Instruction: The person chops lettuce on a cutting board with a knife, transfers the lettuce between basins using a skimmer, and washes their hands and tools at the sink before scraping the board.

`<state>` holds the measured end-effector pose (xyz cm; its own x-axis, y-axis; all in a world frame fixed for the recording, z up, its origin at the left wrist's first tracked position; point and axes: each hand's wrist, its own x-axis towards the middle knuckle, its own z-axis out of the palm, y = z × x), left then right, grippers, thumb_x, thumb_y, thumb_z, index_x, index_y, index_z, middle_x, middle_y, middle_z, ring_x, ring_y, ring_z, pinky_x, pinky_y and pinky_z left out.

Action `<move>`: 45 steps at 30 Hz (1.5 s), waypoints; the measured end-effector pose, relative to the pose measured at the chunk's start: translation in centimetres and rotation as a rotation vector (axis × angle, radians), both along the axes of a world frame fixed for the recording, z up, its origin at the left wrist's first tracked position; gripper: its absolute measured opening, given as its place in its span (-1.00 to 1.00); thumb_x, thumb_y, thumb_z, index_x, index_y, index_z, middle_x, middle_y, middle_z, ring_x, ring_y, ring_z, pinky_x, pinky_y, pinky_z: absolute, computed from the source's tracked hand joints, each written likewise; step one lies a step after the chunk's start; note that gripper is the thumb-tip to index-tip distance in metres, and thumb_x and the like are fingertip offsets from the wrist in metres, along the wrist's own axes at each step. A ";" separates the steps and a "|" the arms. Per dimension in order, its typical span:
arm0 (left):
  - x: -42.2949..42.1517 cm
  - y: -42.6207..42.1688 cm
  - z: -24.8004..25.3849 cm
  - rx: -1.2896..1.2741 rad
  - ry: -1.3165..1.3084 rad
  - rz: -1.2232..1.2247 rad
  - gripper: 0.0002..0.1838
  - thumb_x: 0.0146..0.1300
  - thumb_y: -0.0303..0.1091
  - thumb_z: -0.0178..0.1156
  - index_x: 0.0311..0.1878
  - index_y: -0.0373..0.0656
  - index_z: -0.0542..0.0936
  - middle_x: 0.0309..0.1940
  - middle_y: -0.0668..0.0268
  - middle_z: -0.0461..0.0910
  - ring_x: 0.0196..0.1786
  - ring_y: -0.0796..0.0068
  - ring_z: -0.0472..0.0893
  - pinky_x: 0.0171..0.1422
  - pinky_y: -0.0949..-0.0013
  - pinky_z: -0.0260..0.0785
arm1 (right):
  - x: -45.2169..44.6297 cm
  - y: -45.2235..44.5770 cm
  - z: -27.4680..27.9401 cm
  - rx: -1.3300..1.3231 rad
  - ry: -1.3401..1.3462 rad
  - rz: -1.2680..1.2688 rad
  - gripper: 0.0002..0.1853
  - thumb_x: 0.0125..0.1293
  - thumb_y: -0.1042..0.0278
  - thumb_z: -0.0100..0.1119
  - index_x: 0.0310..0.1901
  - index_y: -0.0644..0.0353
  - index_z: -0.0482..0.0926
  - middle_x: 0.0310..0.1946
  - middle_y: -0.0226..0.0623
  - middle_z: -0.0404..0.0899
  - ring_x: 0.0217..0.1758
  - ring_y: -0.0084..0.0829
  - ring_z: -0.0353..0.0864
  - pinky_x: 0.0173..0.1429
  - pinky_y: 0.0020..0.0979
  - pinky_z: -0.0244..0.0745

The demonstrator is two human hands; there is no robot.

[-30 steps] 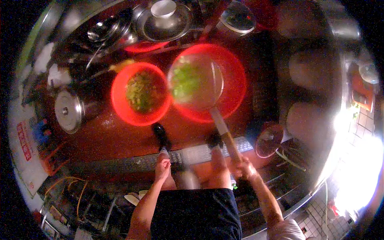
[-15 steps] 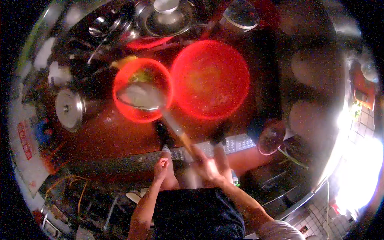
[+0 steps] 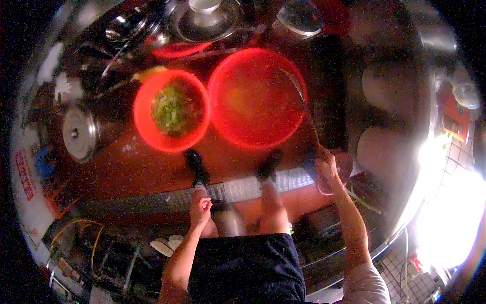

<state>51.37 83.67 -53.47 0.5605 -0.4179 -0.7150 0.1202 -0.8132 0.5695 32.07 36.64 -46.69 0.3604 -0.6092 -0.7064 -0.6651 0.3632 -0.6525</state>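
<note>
My right hand (image 3: pixel 327 163) is closed around the handle of a long skimmer (image 3: pixel 313 126). Its metal head is seen edge-on at the right side of the large red basin (image 3: pixel 230 133). That basin holds what looks like liquid with faint yellowish bits. Touching it on the left is a smaller red basin (image 3: pixel 144 129) with chopped green vegetables (image 3: pixel 172 109) inside. My left hand (image 3: pixel 201 210) is over my left knee, its fingers curled together; whether anything small is between them is hidden.
A pot with a metal lid (image 3: pixel 79 134) stands at the left. Behind the basins are a metal pan (image 3: pixel 223 28) with a white bowl (image 3: pixel 204 5) and another lidded container (image 3: pixel 299 19). A metal counter edge runs along the right. My feet are in front of the basins.
The skimmer has gone from the large basin to over the small one, then back to the large basin's right side. More greens show in the small basin. My left hand stays near my knee.
</note>
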 end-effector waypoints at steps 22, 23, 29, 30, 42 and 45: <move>-1.6 1.5 -2.1 -0.111 -0.017 0.012 -0.80 0.13 -0.36 0.21 -0.21 -0.24 0.55 -0.33 0.12 0.61 -0.29 0.30 0.64 -0.17 0.31 0.49 | 2.8 9.4 -5.5 0.733 -0.163 -0.566 -0.83 0.16 0.22 0.03 -0.46 0.11 0.41 -0.66 -0.43 0.34 -0.70 -0.57 0.25 -0.62 -0.52 0.12; -1.5 1.4 -2.0 -0.118 -0.045 -0.002 -0.80 0.13 -0.36 0.21 -0.22 -0.25 0.55 -0.33 0.12 0.61 -0.30 0.30 0.65 -0.18 0.32 0.50 | 4.3 9.8 -5.0 0.718 -0.202 -0.578 -0.83 0.18 0.22 0.01 -0.45 0.10 0.39 -0.65 -0.44 0.33 -0.68 -0.57 0.24 -0.60 -0.54 0.13; -2.4 2.5 -2.7 -0.084 0.113 0.075 -0.81 0.14 -0.35 0.23 -0.20 -0.16 0.53 -0.31 0.34 0.59 -0.17 0.46 0.58 -0.02 0.39 0.42 | 6.7 9.7 -11.6 0.898 -0.719 -0.473 -0.86 0.22 0.24 -0.07 -0.41 0.08 0.36 -0.61 -0.47 0.29 -0.58 -0.60 0.25 -0.52 -0.58 0.18; -2.4 2.5 -2.6 -0.097 0.126 0.093 -0.82 0.14 -0.36 0.23 -0.20 -0.16 0.53 -0.32 0.35 0.59 -0.17 0.48 0.58 -0.02 0.40 0.42 | 8.3 8.9 -11.0 1.059 -0.645 -0.603 -0.84 0.21 0.20 -0.04 -0.40 0.07 0.38 -0.59 -0.48 0.31 -0.56 -0.61 0.27 -0.51 -0.57 0.21; -4.2 4.4 -4.4 -0.078 0.030 0.043 -0.79 0.13 -0.36 0.24 -0.16 -0.15 0.52 -0.27 0.35 0.58 -0.18 0.49 0.58 -0.01 0.44 0.41 | 8.2 7.4 -12.3 1.223 -0.750 -0.771 -0.85 0.15 0.37 0.00 -0.35 0.29 0.38 -0.63 -0.42 0.29 -0.62 -0.63 0.30 -0.61 -0.67 0.22; -3.7 3.1 -2.8 -0.033 0.067 0.030 -0.79 0.13 -0.36 0.24 -0.17 -0.16 0.52 -0.27 0.35 0.59 -0.16 0.47 0.59 -0.02 0.43 0.42 | 6.4 8.3 -11.7 1.137 -0.660 -0.680 -0.83 0.18 0.28 -0.04 -0.39 0.22 0.37 -0.68 -0.55 0.20 -0.65 -0.62 0.20 -0.58 -0.61 0.17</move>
